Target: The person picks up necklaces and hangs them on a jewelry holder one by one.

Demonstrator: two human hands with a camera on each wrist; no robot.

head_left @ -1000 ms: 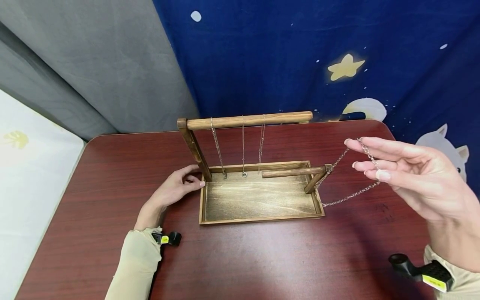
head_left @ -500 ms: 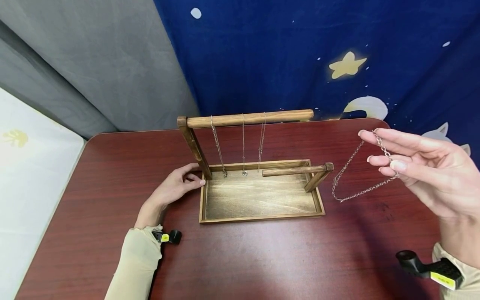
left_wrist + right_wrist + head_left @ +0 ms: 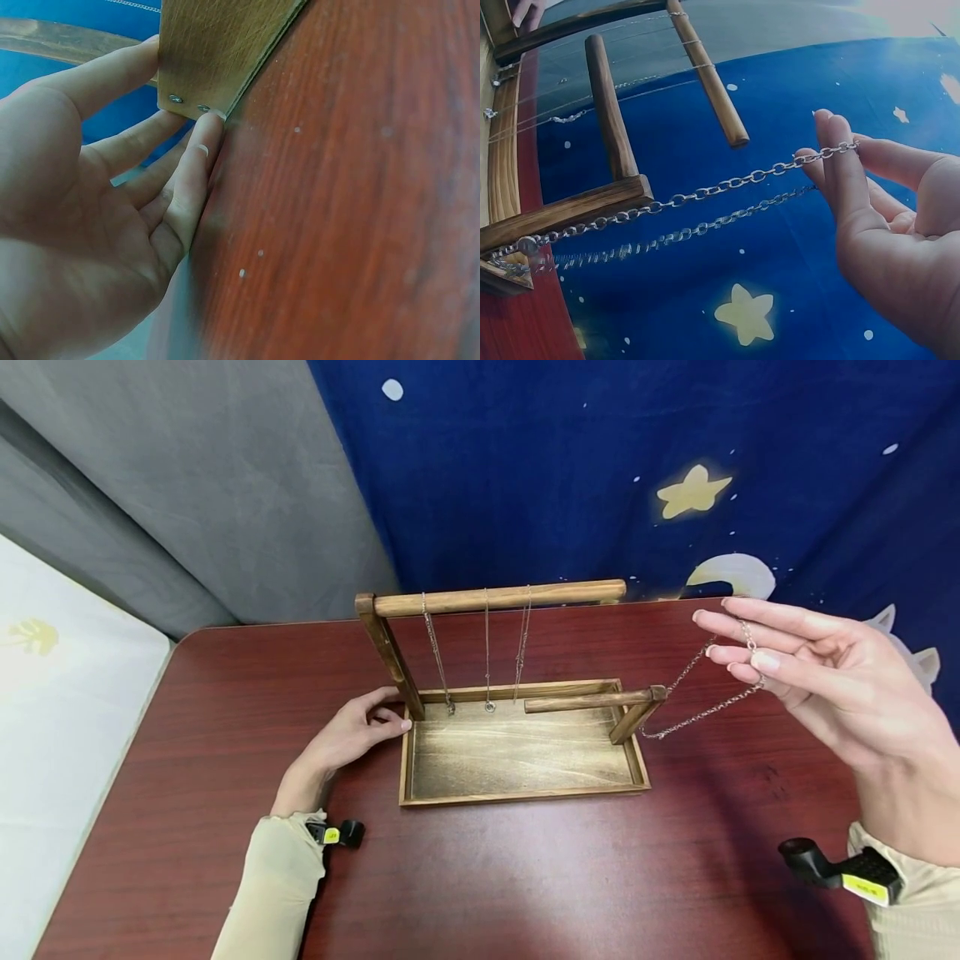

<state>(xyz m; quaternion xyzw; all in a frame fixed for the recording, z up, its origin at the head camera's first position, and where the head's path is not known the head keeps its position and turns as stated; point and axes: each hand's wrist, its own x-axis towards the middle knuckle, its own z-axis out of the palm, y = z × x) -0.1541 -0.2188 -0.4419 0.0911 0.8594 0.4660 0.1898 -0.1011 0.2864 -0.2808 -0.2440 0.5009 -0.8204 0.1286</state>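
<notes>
A wooden jewelry stand with a shallow tray sits on the table, a tall bar at its left and a short bar at its right. My left hand grips the tray's left end, thumb in front, fingers by the tall post. In the left wrist view the fingertips meet the screwed end panel. To the right of the stand, my right hand pinches a silver chain necklace between thumb and fingers. Its loop droops beside the short bar's post, overlapping it in the right wrist view.
Several thin necklaces hang from the tall bar, down to the tray. The dark red table reaches back to a blue star-patterned curtain and a grey curtain. The short bar's free end points left.
My right hand swung right with the necklace, pulling it away from the stand, then came back left and slightly up, bringing the loop beside the short post. My left hand has stayed put.
</notes>
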